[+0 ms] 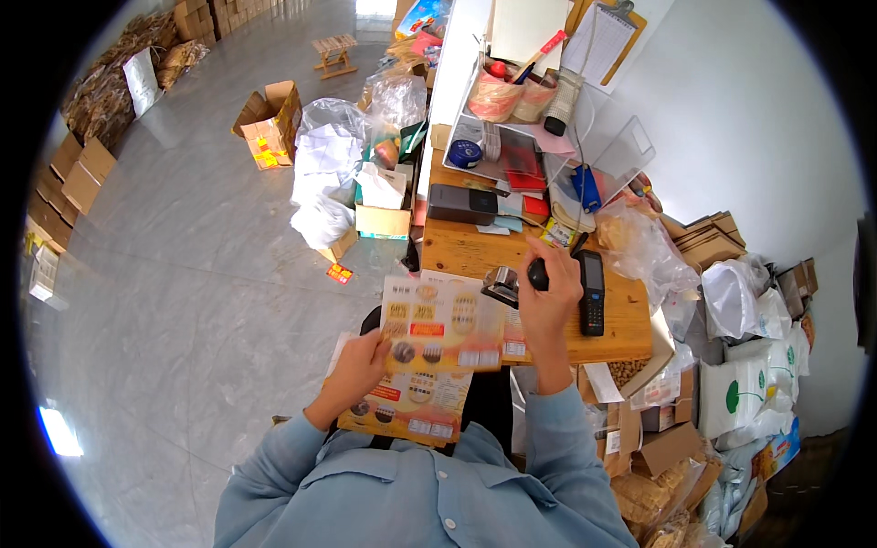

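Observation:
My left hand (pixel 356 373) grips the left edge of a printed flat packet (pixel 434 315), white and yellow with a red panel and slightly blurred. More printed packets (pixel 416 406) of the same look lie on my lap beneath it, and others (pixel 514 336) show at the table's near edge. My right hand (pixel 554 288) is closed round the black knob of a small hand stamp (pixel 501 286) with a shiny metal frame. The stamp is close to the packet's upper right edge; I cannot tell whether they touch. A handheld scanner (pixel 592 294) with keys lies right of my right hand.
The wooden table (pixel 457 251) carries a dark grey box-shaped device (pixel 462 204), blue tape (pixel 465 153), and pen holders (pixel 494 96). An open carton (pixel 268 123) and white plastic bags (pixel 327 169) stand on the floor at left. Bags (pixel 734 384) and cartons crowd the right side.

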Tool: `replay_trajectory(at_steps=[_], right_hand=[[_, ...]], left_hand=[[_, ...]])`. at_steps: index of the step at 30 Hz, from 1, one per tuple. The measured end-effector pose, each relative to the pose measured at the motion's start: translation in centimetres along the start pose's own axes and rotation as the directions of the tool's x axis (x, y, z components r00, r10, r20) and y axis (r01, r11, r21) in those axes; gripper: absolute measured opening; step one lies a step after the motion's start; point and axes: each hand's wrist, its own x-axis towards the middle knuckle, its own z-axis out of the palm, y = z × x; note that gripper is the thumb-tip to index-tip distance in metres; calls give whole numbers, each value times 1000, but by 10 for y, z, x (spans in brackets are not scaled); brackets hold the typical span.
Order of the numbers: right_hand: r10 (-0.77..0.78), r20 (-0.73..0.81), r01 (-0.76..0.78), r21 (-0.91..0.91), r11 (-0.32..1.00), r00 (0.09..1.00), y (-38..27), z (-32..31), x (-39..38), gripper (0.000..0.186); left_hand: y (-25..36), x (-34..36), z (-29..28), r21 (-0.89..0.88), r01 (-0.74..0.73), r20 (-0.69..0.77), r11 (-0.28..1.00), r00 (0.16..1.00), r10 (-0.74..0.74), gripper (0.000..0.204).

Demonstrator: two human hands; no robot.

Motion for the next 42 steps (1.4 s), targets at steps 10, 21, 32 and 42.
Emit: replay_trajectory(at_steps=[10,21,32,42], right_hand=[[-23,147,11,80,997,989,15,56,-36,33],[16,127,-29,108,994,992,27,73,-60,35],[-18,-66,19,16,1000,998,-12,-3,6,32],[49,-26,-49,-3,999,998,-12,-19,-5,28]], left_hand=[[8,-51,-59,530,100,231,842,938,-257,31],[7,49,10,55,73,38,996,996,-75,34],[-18,68,46,13,83,-25,996,996,-82,31],[-9,57,39,145,-4,-68,989,998,14,16]])
